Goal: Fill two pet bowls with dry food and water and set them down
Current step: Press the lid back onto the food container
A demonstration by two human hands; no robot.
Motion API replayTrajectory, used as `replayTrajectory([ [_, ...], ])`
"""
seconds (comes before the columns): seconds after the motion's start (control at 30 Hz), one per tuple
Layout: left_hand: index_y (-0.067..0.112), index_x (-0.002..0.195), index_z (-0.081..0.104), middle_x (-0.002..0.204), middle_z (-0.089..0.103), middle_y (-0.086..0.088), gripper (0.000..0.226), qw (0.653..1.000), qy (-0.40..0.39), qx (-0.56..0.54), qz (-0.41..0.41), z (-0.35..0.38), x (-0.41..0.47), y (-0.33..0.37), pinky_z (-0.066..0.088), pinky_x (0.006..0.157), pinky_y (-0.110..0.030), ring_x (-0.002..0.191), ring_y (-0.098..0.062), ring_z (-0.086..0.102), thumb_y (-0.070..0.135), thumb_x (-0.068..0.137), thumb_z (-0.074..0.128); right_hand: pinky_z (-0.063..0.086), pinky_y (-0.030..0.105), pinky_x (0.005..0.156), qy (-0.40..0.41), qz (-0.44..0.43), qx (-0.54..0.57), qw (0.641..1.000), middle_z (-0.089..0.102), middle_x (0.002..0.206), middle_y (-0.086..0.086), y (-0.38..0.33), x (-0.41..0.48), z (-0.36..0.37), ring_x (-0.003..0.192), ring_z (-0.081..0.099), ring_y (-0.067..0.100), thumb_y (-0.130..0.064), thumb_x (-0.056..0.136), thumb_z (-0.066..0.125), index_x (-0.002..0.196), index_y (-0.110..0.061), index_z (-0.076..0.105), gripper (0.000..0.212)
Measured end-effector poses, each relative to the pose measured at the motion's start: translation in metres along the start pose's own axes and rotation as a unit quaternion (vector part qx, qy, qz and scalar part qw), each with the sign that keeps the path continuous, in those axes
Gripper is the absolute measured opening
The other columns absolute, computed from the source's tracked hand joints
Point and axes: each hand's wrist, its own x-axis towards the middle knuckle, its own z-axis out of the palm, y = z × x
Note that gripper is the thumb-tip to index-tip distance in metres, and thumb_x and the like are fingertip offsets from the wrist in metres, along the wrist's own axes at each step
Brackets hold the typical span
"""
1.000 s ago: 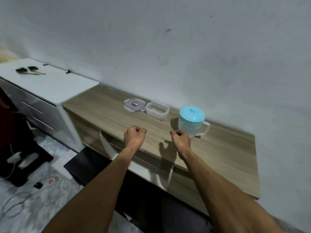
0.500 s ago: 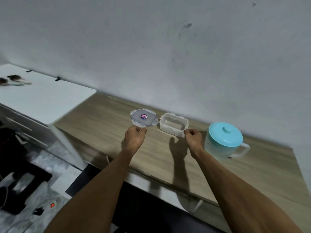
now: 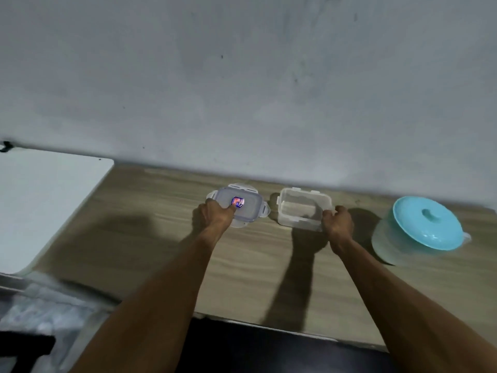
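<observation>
On the wooden counter [image 3: 150,238] by the wall lie a clear snap-lock lid [image 3: 248,208] with a small red and blue sticker, and to its right an open clear plastic container [image 3: 301,210] with a little dry food at the bottom. My left hand [image 3: 215,215] rests on the lid's near left corner, thumb on top. My right hand [image 3: 337,222] grips the container's near right corner. A clear water jug with a turquoise lid [image 3: 427,224] stands further right, untouched.
A white cabinet top [image 3: 40,200] adjoins the counter on the left. The grey wall [image 3: 242,90] runs close behind the items. Below the counter's front edge is a dark gap [image 3: 269,348], with pale floor at lower left.
Both hands have reached forward from above the counter onto the lid and the container. The view has swung right and tilted down, bringing the counter closer.
</observation>
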Motion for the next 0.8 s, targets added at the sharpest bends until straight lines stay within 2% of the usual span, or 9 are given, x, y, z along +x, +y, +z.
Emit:
replayTrajectory([
  [0.2,-0.006,0.141,0.032,0.141,0.043,-0.022,0.121,0.998,0.007,0.027,-0.053,0.020,0.022,0.005,0.039,0.108,-0.045,0.132,-0.037,0.042,0.068,0.057,0.080,0.049,0.045,0.096,0.007,0.015,0.005,1.000,0.060,0.124,0.022,0.007,0.002,0.013,0.116,0.058,0.038,-0.021,0.100,0.052,0.129,0.001,0.054,0.036],
  [0.3,-0.010,0.146,0.018,0.148,0.033,-0.026,0.134,0.996,0.008,0.059,-0.062,0.024,0.029,0.010,0.032,0.113,-0.045,0.137,-0.039,0.035,0.060,0.055,0.086,0.049,0.046,0.096,0.011,0.005,0.008,1.000,0.060,0.126,0.022,0.011,0.002,0.017,0.117,0.057,0.038,-0.022,0.100,0.051,0.130,0.000,0.053,0.037],
  [0.47,-0.006,0.149,0.010,0.148,0.029,-0.028,0.135,0.994,-0.013,0.060,-0.088,0.028,0.030,0.019,0.038,0.108,-0.047,0.134,-0.040,0.037,0.038,0.053,0.095,0.049,0.048,0.096,0.025,-0.001,0.007,1.000,0.060,0.125,0.022,0.018,0.006,0.020,0.118,0.057,0.039,-0.024,0.100,0.050,0.131,-0.002,0.054,0.039],
  [0.67,-0.011,0.149,0.005,0.145,0.033,-0.030,0.137,0.989,-0.067,0.047,-0.123,0.026,0.038,0.017,0.037,0.109,-0.045,0.133,-0.039,0.038,0.035,0.055,0.094,0.051,0.048,0.097,0.013,0.008,0.006,1.000,0.058,0.126,0.018,0.022,0.010,0.021,0.117,0.058,0.036,-0.019,0.099,0.051,0.131,-0.006,0.054,0.035],
  [0.73,-0.004,0.148,0.012,0.145,0.032,-0.027,0.134,0.990,-0.057,0.069,-0.104,0.023,0.037,0.017,0.038,0.108,-0.045,0.133,-0.038,0.037,0.037,0.052,0.095,0.052,0.051,0.098,0.012,0.011,0.000,1.000,0.057,0.127,0.018,0.023,0.012,0.021,0.116,0.058,0.036,-0.019,0.098,0.053,0.130,-0.008,0.054,0.034],
  [0.8,0.008,0.147,0.019,0.145,0.029,-0.022,0.131,0.993,-0.045,0.106,-0.040,0.019,0.045,0.017,0.038,0.106,-0.047,0.134,-0.037,0.032,0.042,0.046,0.095,0.052,0.052,0.098,0.012,0.013,-0.006,1.000,0.057,0.127,0.017,0.025,0.015,0.022,0.116,0.058,0.036,-0.017,0.097,0.054,0.130,-0.008,0.054,0.034],
])
